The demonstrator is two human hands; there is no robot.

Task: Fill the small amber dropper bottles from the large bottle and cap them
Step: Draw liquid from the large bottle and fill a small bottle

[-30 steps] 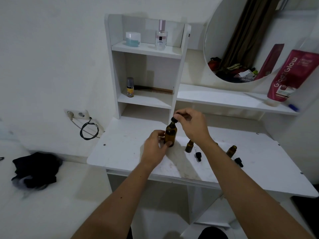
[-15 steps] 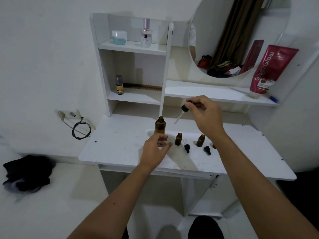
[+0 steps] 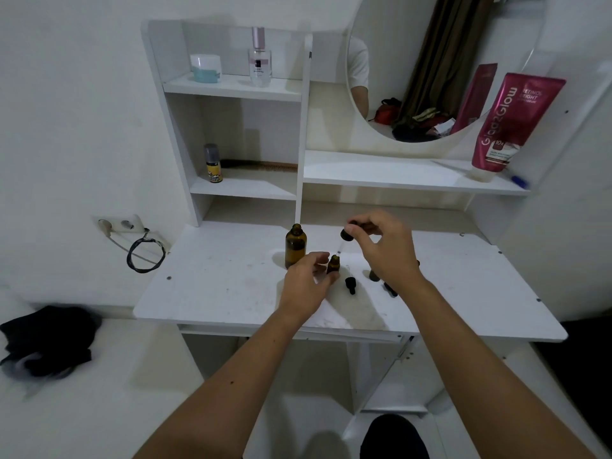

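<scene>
Head view shows me both bare forearms reaching out over the white desk (image 3: 215,286). My left hand (image 3: 304,286) sits low, fingers curled round a small amber bottle (image 3: 333,264) that stands upright and uncapped on the desk. My right hand (image 3: 385,250) hovers above it, wrist bent down, thumb and fingers pinching the black rubber bulb of a dropper (image 3: 346,234), whose thin glass tube points down toward the small bottle's mouth. Just left of my left hand stands the large bottle (image 3: 295,245), round-shouldered amber glass, open at the neck. A loose black dropper cap (image 3: 350,283) lies on the desk just right of the small bottle; a second small bottle (image 3: 374,275) is half hidden behind my right wrist. Scuffs and grey smudges mark the matte desk surface. On the shelf by the round mirror (image 3: 430,44) leans a glossy pink tube (image 3: 516,120) reading "Glad2Glow".
</scene>
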